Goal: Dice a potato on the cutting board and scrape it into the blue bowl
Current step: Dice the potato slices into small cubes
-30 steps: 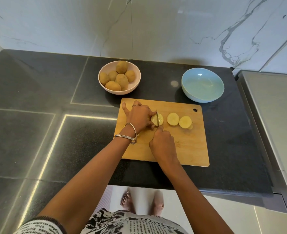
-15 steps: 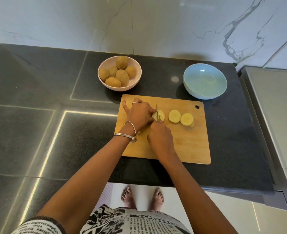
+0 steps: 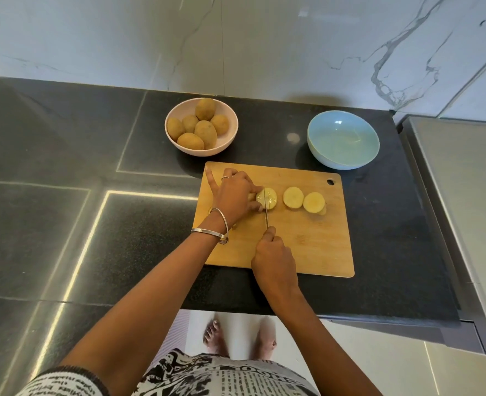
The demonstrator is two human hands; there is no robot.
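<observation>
A wooden cutting board lies on the dark counter. My left hand grips the uncut part of a potato on the board, fingers curled over it. My right hand holds a knife by the handle, with the thin blade set across the potato's cut end. Two round potato slices lie flat to the right of the blade. The blue bowl stands empty beyond the board's far right corner.
A pink bowl with several whole potatoes sits beyond the board's far left corner. A marble wall backs the counter. A grey steel surface adjoins the counter on the right. The counter's front edge runs just below the board.
My right hand has drawn back toward me with the knife, exposing more of the blade. My left hand keeps its hold on the potato. The slices have not moved.
</observation>
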